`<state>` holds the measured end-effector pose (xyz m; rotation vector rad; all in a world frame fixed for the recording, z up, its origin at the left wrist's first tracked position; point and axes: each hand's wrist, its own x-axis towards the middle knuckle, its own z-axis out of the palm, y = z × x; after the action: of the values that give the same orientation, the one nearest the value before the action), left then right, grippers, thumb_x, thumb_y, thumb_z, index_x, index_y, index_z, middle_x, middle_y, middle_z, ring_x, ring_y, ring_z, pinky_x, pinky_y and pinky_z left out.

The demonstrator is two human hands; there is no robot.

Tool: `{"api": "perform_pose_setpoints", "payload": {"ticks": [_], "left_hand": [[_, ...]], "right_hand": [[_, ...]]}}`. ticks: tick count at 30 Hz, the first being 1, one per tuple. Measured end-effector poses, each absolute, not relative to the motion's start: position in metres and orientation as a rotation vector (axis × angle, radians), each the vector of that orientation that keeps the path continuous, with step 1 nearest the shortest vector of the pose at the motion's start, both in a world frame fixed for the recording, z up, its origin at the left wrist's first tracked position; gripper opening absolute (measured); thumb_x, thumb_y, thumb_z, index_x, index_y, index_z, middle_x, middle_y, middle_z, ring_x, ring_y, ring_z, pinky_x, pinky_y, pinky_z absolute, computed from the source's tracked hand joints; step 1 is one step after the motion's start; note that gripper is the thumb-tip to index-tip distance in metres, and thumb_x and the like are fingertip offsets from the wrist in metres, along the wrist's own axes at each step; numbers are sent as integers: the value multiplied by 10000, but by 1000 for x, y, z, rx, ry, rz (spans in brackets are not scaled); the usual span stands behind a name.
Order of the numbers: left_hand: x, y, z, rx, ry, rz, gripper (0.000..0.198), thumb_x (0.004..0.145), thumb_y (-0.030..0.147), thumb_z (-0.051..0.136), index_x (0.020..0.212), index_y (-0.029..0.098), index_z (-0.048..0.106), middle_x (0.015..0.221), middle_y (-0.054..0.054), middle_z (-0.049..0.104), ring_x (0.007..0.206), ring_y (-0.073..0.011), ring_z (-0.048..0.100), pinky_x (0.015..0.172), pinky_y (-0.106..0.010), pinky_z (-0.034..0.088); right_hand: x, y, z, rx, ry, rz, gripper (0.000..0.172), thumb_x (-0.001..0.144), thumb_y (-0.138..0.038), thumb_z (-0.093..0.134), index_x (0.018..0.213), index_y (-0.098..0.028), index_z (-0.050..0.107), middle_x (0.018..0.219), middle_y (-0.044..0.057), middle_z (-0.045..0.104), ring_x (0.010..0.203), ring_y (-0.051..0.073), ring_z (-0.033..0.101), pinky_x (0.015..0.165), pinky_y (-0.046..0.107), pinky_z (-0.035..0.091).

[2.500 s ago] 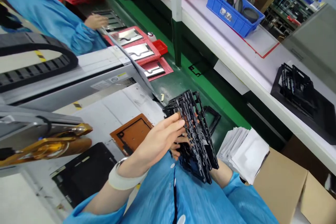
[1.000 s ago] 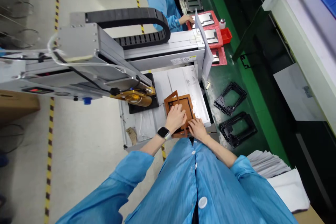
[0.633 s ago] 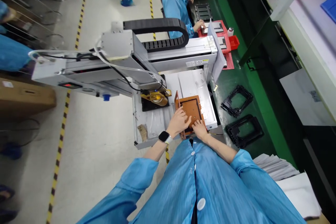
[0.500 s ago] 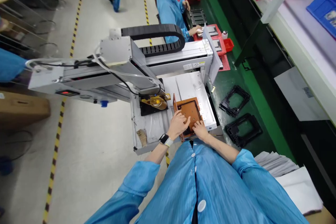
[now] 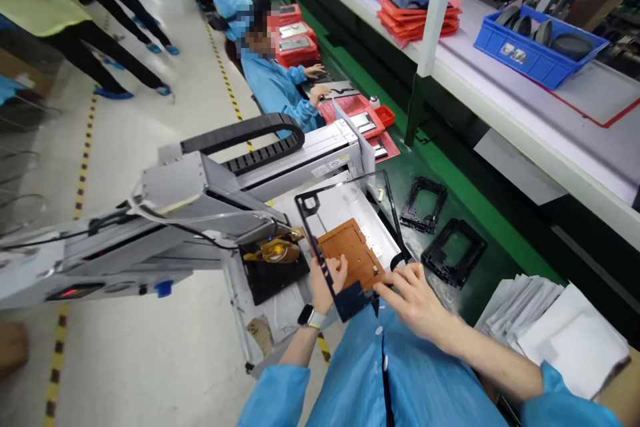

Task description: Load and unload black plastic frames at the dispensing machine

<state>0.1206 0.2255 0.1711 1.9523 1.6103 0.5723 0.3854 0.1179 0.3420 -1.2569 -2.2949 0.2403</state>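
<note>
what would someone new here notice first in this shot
Probably the thin black frame, tilted in front of the orange plate, with its near corner in the right grip. Next might come the big grey machine at the left, then the bright blue bin of round dark pieces on the shelf at upper right.

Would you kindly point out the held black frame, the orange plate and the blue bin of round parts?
Black frame [image 5: 351, 300]: head view, on its broad dark lower section.
Orange plate [image 5: 354, 248]: head view, on its upper face.
Blue bin [image 5: 539, 69]: head view, on its outer side wall.
</note>
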Motion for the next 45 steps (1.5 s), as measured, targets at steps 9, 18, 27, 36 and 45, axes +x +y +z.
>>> {"api": "perform_pose_setpoints", "payload": {"ticks": [9, 18, 27, 36, 45], "left_hand": [[141, 228, 171, 2277, 1686, 478, 577, 1135, 345, 462, 567, 274, 533, 670, -89, 757, 651, -249, 607, 992, -536, 394], [138, 227, 163, 2329, 1732, 535, 607, 1139, 349, 468, 570, 237, 646, 667, -98, 775, 653, -228, 659, 1004, -500, 407], [141, 224, 170, 2281, 1733, 447, 608, 1166, 338, 439, 623, 292, 707, 751, -102, 812, 728, -250, 708, 1067, -541, 404], [142, 225, 170, 2256, 1754, 462, 644, 1173, 334, 417, 601, 306, 711, 729, -92, 795, 693, -239, 679, 1077, -541, 427], [139, 225, 172, 2228, 1749, 427, 610, 1149, 328, 438, 604, 308, 711, 742, -83, 800, 722, -244, 691, 1110, -546, 420]], "right_hand": [[360, 113, 389, -1083, -2197, -100, 247, 1124, -104, 548, 1172, -123, 790, 1076, 90, 784, 1028, 191, 589, 921, 379, 395], [357, 114, 391, -1064, -2197, -167, 257, 1095, -96, 560, 1165, -145, 802, 1066, 78, 791, 997, 175, 591, 908, 392, 393], [357, 109, 390, -1087, -2209, -126, 252, 1090, -104, 590, 1240, -162, 785, 1107, 90, 807, 1033, 190, 636, 947, 399, 426], [353, 111, 398, -1089, -2120, -51, 340, 1102, -46, 501, 1255, -151, 786, 1067, 87, 822, 1017, 187, 642, 945, 396, 420], [353, 117, 403, -1105, -2075, -34, 306, 1090, -27, 519, 1216, -139, 774, 1059, 72, 809, 1002, 177, 617, 940, 392, 382]]}}
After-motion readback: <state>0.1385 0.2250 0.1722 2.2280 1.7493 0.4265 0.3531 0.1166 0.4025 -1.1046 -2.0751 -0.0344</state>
